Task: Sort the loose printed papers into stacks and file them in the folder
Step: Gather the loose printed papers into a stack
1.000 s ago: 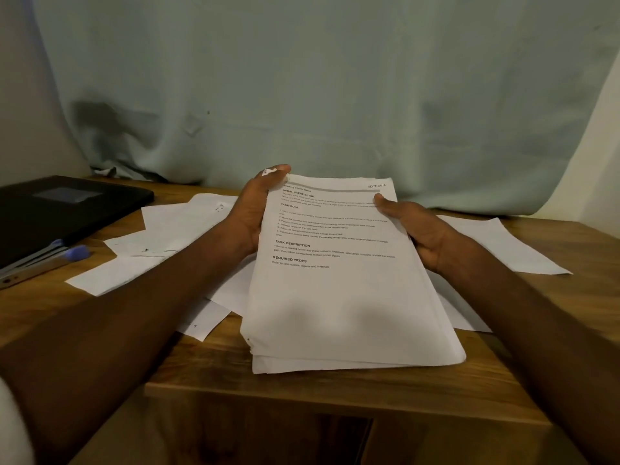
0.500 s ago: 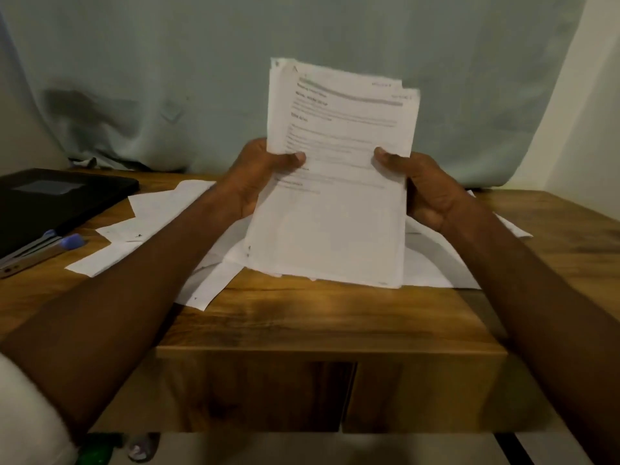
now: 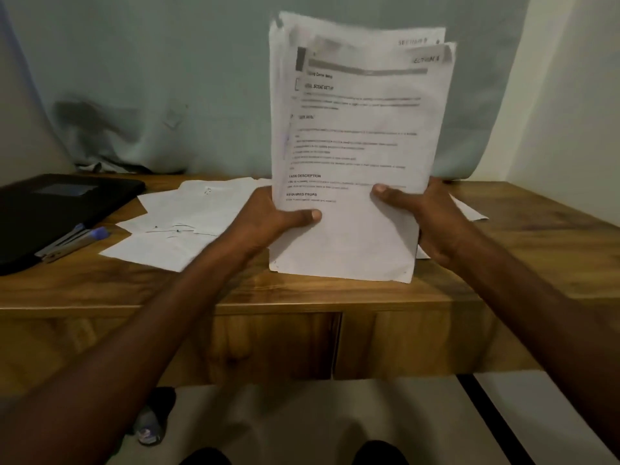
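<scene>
A stack of printed papers stands upright on its bottom edge on the wooden desk. My left hand grips its lower left side, thumb across the front sheet. My right hand grips the lower right side, thumb on the front too. The sheets' top edges are uneven. More loose papers lie flat on the desk to the left, and another sheet shows behind my right hand. A black folder lies at the far left.
A blue-capped pen and a metal clip or ruler rest on the folder's near edge. A pale curtain hangs behind the desk. Drawer fronts face me below the desk edge. A dark object lies on the floor.
The stack was lying flat a second ago. Both hands lifted it, turned it upright and set its bottom edge on the desk, sliding down to its lower half.
</scene>
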Demonstrator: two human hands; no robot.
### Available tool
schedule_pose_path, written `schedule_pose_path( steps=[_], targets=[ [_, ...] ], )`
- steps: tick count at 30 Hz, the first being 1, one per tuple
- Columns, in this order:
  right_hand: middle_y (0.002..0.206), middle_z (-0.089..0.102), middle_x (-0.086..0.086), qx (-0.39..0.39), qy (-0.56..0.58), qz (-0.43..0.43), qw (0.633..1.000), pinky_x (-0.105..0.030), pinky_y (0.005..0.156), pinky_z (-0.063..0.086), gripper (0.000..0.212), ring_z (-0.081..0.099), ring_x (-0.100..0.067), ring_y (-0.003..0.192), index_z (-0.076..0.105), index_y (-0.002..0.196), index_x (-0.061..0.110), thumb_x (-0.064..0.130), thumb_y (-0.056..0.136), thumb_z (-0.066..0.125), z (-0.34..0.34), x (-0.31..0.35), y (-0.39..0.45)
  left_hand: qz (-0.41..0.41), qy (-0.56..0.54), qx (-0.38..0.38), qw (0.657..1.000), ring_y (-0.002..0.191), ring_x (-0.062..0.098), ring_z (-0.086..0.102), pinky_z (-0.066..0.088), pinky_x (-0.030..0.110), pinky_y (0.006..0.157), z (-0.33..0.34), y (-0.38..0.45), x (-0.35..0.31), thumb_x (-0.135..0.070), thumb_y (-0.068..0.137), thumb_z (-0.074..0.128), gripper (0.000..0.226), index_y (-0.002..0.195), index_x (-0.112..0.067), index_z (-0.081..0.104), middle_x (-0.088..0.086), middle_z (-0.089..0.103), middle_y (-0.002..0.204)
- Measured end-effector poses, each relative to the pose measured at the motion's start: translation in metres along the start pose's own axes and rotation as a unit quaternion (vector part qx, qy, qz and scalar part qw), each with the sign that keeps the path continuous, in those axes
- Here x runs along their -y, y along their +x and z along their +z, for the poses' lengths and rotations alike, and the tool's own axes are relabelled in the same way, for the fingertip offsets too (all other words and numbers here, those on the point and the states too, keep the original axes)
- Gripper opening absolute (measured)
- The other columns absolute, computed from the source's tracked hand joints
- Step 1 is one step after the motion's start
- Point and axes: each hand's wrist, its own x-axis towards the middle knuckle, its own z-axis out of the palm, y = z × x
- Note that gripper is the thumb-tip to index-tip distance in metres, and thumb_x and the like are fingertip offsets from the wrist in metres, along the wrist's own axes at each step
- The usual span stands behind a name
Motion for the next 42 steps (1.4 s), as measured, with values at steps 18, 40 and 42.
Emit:
schedule_pose_path(
  steps=[18, 40, 42],
  targets=[
    [0.115, 0.073, 0.012, -0.045, -0.087, -0.039, 0.994, -0.019, 0.079, 0.058, 0.038, 0.072, -0.003, 0.1, 0.064, 0.12, 0.029, 0.024, 0.086, 0.082, 0.018, -0.021, -0.02, 0.019, 0.006, -0.091, 0.996, 0.086, -0.014, 0.067, 0.054, 0.009, 0.068, 0.008, -0.019, 0.017, -0.019, 0.087, 0.08, 0.037, 0.118, -0.029, 0.062, -0.022, 0.066, 0.103],
    [0.125, 0.072, 0.0, 0.029, -0.232, 0.058, 0.971, -0.04, 0.097, 0.058, 0.064, 0.069, -0.017, 0.111, 0.068, 0.128, 0.012, 0.025, 0.071, 0.092, -0.003, -0.047, -0.022, -0.036, 0.06, -0.131, 0.989, 0.098, 0.011, 0.064, 0.052, 0.022, 0.078, 0.001, -0.022, 0.033, -0.029, 0.084, 0.084, 0.062, 0.139, -0.015, 0.059, -0.003, 0.068, 0.12],
    [0.124, 0.073, 0.001, 0.031, -0.263, 0.042, 0.963, -0.042, 0.095, 0.059, 0.064, 0.07, -0.017, 0.11, 0.07, 0.127, 0.011, 0.03, 0.07, 0.093, -0.005, -0.048, -0.025, -0.037, 0.058, -0.131, 0.989, 0.102, 0.013, 0.065, 0.053, 0.025, 0.082, 0.001, -0.023, 0.033, -0.029, 0.084, 0.085, 0.062, 0.139, -0.014, 0.06, -0.001, 0.07, 0.122]
  ],
)
